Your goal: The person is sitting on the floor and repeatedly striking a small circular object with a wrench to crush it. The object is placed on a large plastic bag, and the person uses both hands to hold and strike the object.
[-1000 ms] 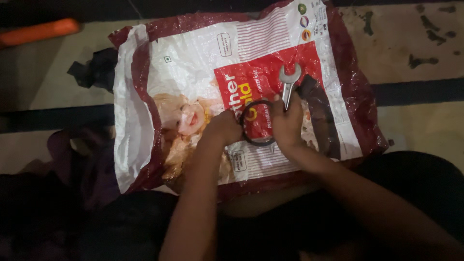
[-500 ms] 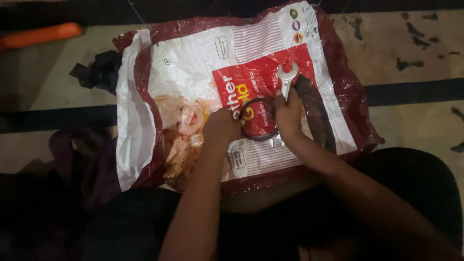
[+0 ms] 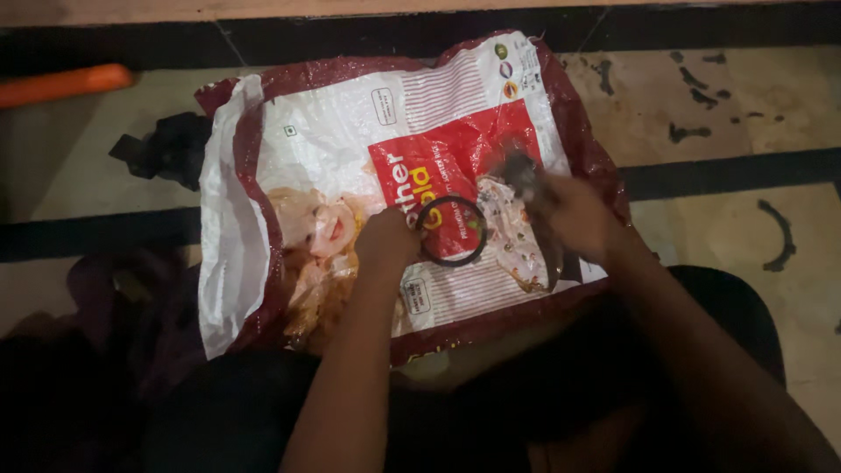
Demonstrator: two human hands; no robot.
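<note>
A black ring (image 3: 452,230) lies on a red and white plastic sack (image 3: 350,140) spread flat on the floor. My left hand (image 3: 385,243) pinches the ring's left edge. My right hand (image 3: 571,215) is to the right of the ring and apart from it. It grips a spanner (image 3: 519,170) that points up and left and is blurred by motion. A long dark part (image 3: 552,254) lies on the sack under my right hand, mostly hidden.
An orange bar (image 3: 66,84) lies at the far left on the floor. A black crumpled lump (image 3: 166,149) sits beside the sack's left edge. A curved black piece (image 3: 780,235) lies on the tiles at the right. Dark cloth fills the lower left.
My right hand has pulled away from the ring to the right, taking the spanner with it. My left hand stays on the ring's left edge.
</note>
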